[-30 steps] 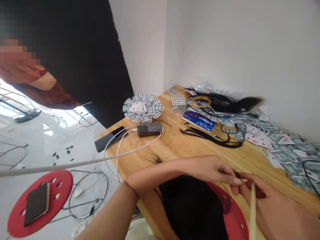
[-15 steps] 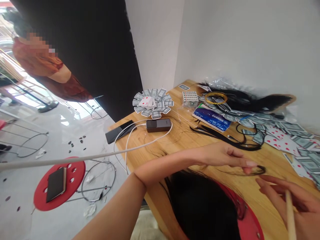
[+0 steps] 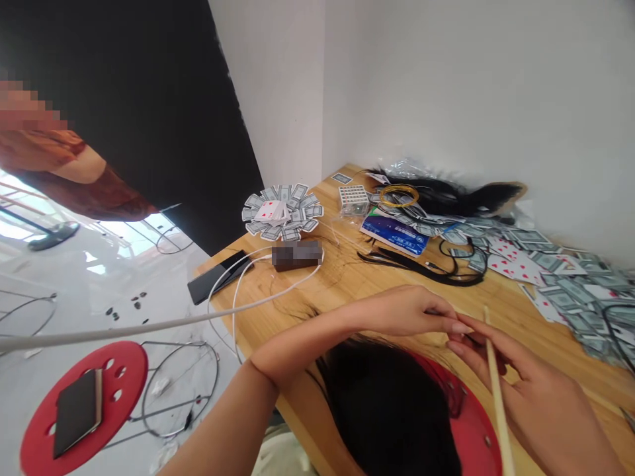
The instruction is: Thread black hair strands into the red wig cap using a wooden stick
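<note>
I had the right hand [image 3: 533, 390] curled around a thin wooden stick [image 3: 496, 390], which ran down past the palm and out of view. The left hand [image 3: 404, 311] was narrow, its fingers [image 3: 446, 317] together and just beside the right hand — I couldn't tell if they held anything. Both were over the wooden table [image 3: 347, 297], near a mass of black hair [image 3: 381, 410] against a red stool [image 3: 461, 377].
</note>
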Demonstrator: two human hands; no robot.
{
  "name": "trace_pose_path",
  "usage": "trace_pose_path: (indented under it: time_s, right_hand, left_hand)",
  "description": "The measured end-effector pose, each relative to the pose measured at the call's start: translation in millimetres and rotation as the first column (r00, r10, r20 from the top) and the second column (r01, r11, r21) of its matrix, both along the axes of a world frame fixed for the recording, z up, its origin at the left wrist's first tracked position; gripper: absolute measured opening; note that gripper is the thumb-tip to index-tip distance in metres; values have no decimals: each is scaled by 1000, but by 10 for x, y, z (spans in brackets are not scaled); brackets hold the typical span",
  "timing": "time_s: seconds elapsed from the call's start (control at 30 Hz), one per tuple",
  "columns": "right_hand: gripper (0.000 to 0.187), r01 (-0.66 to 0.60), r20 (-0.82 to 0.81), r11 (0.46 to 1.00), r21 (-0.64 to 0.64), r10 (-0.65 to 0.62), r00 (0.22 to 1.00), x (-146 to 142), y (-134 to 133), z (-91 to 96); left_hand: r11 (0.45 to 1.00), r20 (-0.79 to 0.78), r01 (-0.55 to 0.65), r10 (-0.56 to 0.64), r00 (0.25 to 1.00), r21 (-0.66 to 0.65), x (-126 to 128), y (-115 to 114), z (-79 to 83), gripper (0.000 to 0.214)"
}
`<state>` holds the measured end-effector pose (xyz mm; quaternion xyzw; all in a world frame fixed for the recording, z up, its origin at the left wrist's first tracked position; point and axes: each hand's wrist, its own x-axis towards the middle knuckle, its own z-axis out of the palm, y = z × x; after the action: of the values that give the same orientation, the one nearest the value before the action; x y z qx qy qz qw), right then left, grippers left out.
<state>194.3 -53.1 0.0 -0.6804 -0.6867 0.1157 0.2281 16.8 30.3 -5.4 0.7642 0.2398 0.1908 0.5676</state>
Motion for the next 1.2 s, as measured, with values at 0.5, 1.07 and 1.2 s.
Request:
trace_pose_path:
  time_s: [0.5, 1.07, 1.2]
  right_hand:
    - [29, 2, -603, 994, -106, -66, 795, 186, 33, 23]
    - [30, 32, -629, 999, -24, -40, 776, 78, 184, -139]
    - [31, 58, -595, 998, -19, -58, 802, 131, 193, -161]
  left_hand:
    - [960, 109, -28, 61, 992, -277, -300, 100, 190, 34]
    - [711, 449, -42, 488, 748, -702, -127, 80, 88, 29]
    - [673, 444, -118, 599, 666, -730, -184, 163, 74, 21]
